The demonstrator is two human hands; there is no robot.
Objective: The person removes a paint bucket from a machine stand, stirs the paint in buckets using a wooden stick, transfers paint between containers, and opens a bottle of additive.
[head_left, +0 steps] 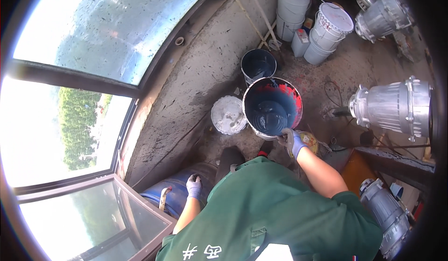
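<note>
gloved right hand (293, 143) clasps the near rim of a bucket (261, 95) just ahead, fingers curled tight; left of that grip, the left hand (193, 186) hangs half-curled, seemingly empty, by a barrel (178, 194). the step seems to be steadying; tilting would call for a firm hold.

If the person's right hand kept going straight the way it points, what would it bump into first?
Probably the near rim of the big red-streaked bucket; the right hand seems to be touching it.
</note>
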